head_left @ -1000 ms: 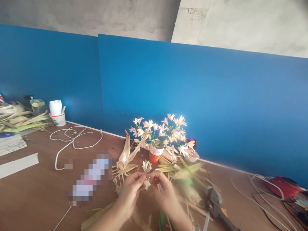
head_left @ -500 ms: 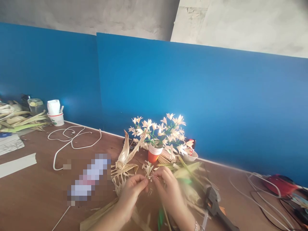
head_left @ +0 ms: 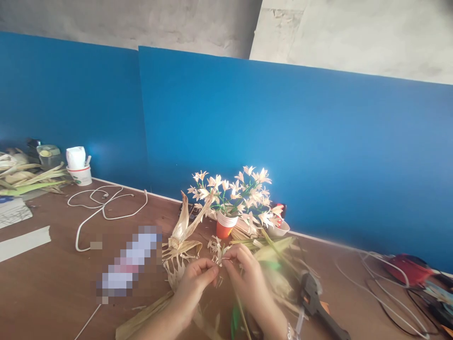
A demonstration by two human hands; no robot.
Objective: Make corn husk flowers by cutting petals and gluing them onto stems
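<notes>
My left hand [head_left: 194, 281] is closed in a pinch, thumb against forefinger, at the base of a small pale corn-husk flower [head_left: 219, 255]. My right hand [head_left: 246, 274] pinches a thin strip at the flower's right side, its fingertips almost touching my left ones. The fingers hide most of the flower's base. Just beyond stands a red-and-white stack of paper cups [head_left: 225, 227] holding several finished husk flowers [head_left: 253, 196] on green stems. Dried husk [head_left: 182, 238] lies left of the cups, and more husks [head_left: 278, 257] lie to the right.
A black glue gun [head_left: 314, 300] rests by my right forearm. On the brown table [head_left: 46, 288] are a white cable [head_left: 102, 208], a blurred-out power strip [head_left: 130, 262] and a white tub [head_left: 80, 175]. A red object [head_left: 406, 269] with cords sits far right, before a blue partition [head_left: 283, 132].
My right fingertips have shifted slightly left, closer over the strip and flower. My left hand keeps its pinch almost in place. The whole view has drifted a little.
</notes>
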